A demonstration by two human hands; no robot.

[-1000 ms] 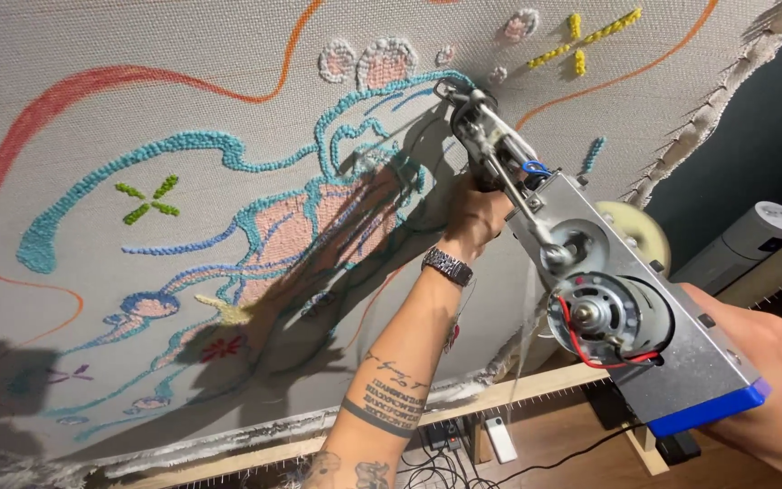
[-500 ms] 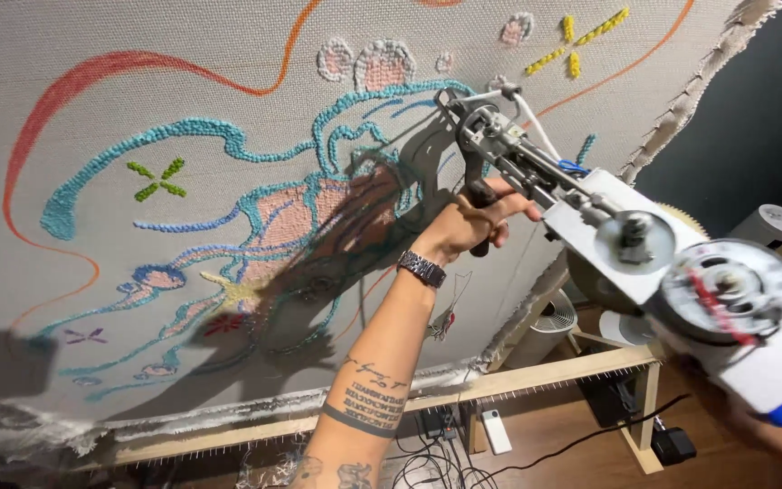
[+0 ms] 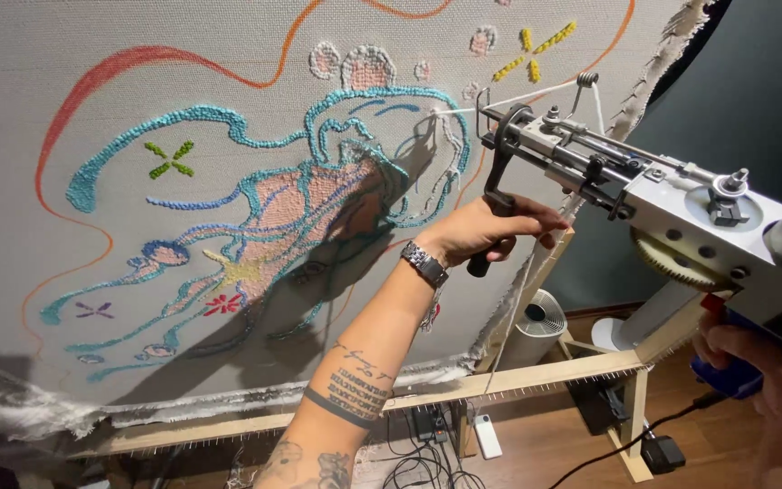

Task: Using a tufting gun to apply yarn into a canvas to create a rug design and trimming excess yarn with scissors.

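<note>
fig.: head view, person at a tufting frame. tufting gun [image 3: 644, 195], metal body w/ exposed gear and blue rear grip, held up in front of the stretched backing cloth [image 3: 183, 100], needle tip at or just off the fabric near the teal outline of the tufted design [image 3: 300, 208]; contact can't be told. left hand [image 3: 491, 231] has fingers wrapped closed around the black front handle below the gun's nose. right hand [image 3: 753, 362], lower right and partly cut off by frame edge, has fingers curled closed on the blue rear grip. white yarn [image 3: 536, 91] runs thru a wire guide on top. judgement: gun looks rigid, fairly heavy and back-weighted by the motor, so best taken w/ both hands at the two handles, clear of gear and needle; cloth is taut but gives. wooden frame rail [image 3: 536, 376] w/ tack strip below; cables and a small fan [image 3: 540, 317] on floor.
</note>
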